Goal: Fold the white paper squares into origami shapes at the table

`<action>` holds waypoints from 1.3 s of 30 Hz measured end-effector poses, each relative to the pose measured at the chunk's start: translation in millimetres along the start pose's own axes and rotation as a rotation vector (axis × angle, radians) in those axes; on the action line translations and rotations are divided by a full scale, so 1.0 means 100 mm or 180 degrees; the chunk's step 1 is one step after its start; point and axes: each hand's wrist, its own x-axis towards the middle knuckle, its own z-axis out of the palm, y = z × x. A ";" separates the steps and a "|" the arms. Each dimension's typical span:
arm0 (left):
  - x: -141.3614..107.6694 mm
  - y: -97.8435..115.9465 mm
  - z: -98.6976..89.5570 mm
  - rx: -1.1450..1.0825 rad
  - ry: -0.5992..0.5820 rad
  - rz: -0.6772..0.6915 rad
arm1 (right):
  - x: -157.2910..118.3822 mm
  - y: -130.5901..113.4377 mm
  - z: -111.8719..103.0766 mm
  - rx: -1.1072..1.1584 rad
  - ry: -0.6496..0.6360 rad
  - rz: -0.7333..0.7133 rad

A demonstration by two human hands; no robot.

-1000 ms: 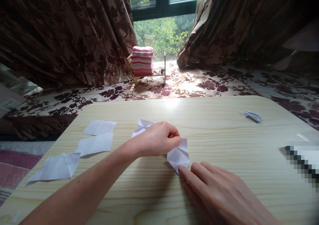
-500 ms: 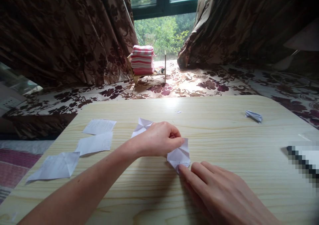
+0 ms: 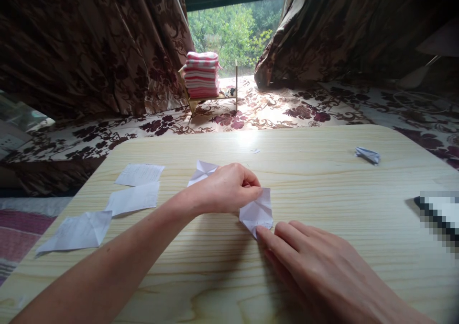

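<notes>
A small creased white paper (image 3: 257, 211) lies on the wooden table (image 3: 308, 180), near its middle. My left hand (image 3: 234, 187) pinches the paper's upper edge between thumb and curled fingers. At the lower corner, the index fingertip of my right hand (image 3: 304, 254) touches the paper; the other fingers are bent close together, and the thumb is mostly hidden. Partly behind my left hand is another folded paper (image 3: 201, 171) with crossing creases.
Three paper pieces (image 3: 132, 197) lie at the left. A folded paper piece (image 3: 367, 155) is at the back right, and a pixelated dark-edged object (image 3: 437, 214) at the right edge. Striped cloths (image 3: 202, 75) are stacked on a small stand beyond the table.
The whole view has shifted, so the table and the window sit higher in the picture. Both hands keep nearly the same hold on the paper.
</notes>
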 end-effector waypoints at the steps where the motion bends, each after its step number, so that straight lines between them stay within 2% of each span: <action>1: 0.00 0.00 -0.01 -0.0010 -0.0029 -0.0012 | 0.00 0.00 0.00 0.0009 0.0007 -0.0001; 6: -0.03 0.02 -0.06 -0.0047 -0.0210 -0.0011 | 0.02 -0.01 0.03 0.0044 0.0100 0.0006; 13: -0.05 0.04 -0.10 0.0002 -0.0180 -0.0048 | 0.03 -0.01 -0.01 0.0045 0.0297 -0.0013; 18: -0.06 0.03 -0.12 0.0208 -0.0377 -0.0128 | 0.05 0.01 0.02 0.0063 0.0331 0.0006; 21: -0.06 0.01 -0.11 0.0301 -0.0366 -0.0043 | 0.06 0.04 0.03 0.0134 0.0472 0.0033; 24: -0.06 0.03 -0.12 0.0190 -0.0250 -0.0007 | 0.07 0.15 0.01 0.0217 0.0897 0.0205; 27: -0.09 0.09 -0.17 0.0092 0.0008 0.0087 | 0.07 0.30 -0.02 0.0232 0.1457 0.0874; 28: -0.10 0.12 -0.19 0.0055 0.0082 0.0132 | 0.08 0.34 -0.04 0.0428 0.1446 0.1142; 30: -0.14 0.17 -0.23 -0.0071 0.0193 0.0202 | 0.12 0.38 -0.07 0.1255 0.1115 0.1418; 33: -0.21 0.23 -0.22 -0.0476 0.0354 0.0236 | 0.20 0.34 -0.11 0.2534 0.0677 0.1274; 35: -0.28 0.24 -0.15 -0.0996 0.0477 0.0293 | 0.24 0.29 -0.14 0.3049 0.0791 0.1366; 38: -0.39 0.24 0.06 -0.1842 0.0799 0.0486 | 0.29 0.22 -0.18 0.3685 0.1119 0.1594; 39: -0.43 0.24 0.16 -0.2055 0.1088 0.0546 | 0.29 0.19 -0.19 0.3769 0.1191 0.1581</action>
